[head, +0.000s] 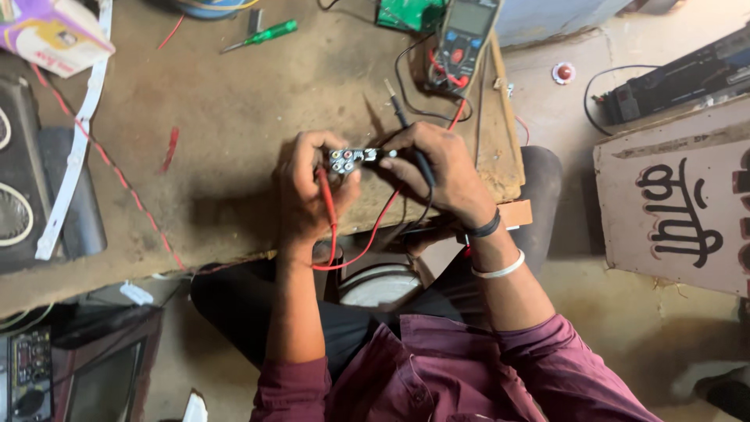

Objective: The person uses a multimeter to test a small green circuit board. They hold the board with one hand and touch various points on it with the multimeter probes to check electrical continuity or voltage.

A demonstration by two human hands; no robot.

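While hands [375,176] work, a dusty workbench [234,117] meets concrete floor [562,101].

An electronics repair workshop is showing here: a multimeter [462,43], screwdriver [262,36], circuit board [408,13] and loose wires are lying on a worn bench [234,117].
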